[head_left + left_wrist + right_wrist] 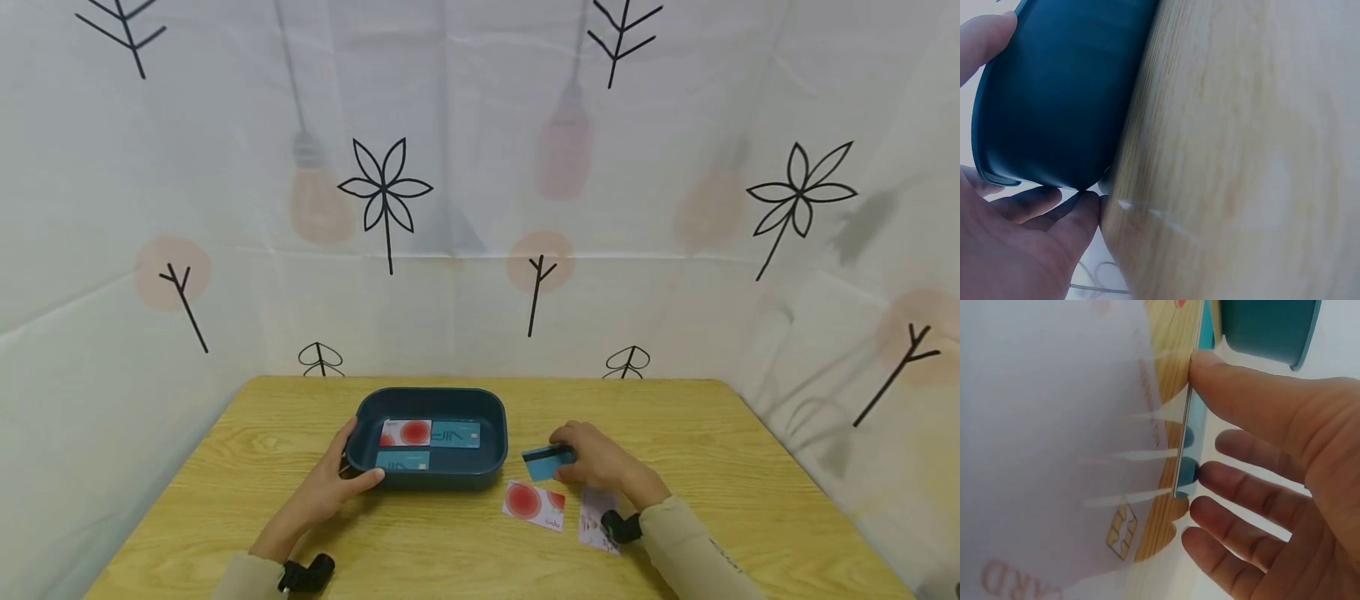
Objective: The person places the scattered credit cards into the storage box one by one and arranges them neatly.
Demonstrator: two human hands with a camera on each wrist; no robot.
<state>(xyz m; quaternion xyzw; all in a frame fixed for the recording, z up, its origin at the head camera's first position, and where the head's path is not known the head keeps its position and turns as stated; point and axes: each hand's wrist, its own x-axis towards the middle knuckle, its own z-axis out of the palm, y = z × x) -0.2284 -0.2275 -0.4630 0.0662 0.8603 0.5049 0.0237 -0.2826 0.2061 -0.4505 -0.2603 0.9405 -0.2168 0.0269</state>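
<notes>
A dark blue rectangular container (427, 482) stands on the wooden table. My left hand (330, 479) holds its near left corner, the thumb at the front rim and the fingers along the left side. In the left wrist view those fingers (1075, 219) press against the outer wall. Inside lie a red-and-white card (406, 432) and two teal cards (456, 434). To the container's right, my right hand (600, 458) holds a blue card (546, 465) with a black stripe. The right wrist view shows this card nearly edge-on, the thumb (1235, 387) touching it.
Below the right hand, a white card with red circles (534, 505) lies on the table (435, 550). Beside it is a pale pinkish card (596, 521), partly covered by the black wrist camera (621, 527). A patterned white cloth (480, 317) hangs behind the table.
</notes>
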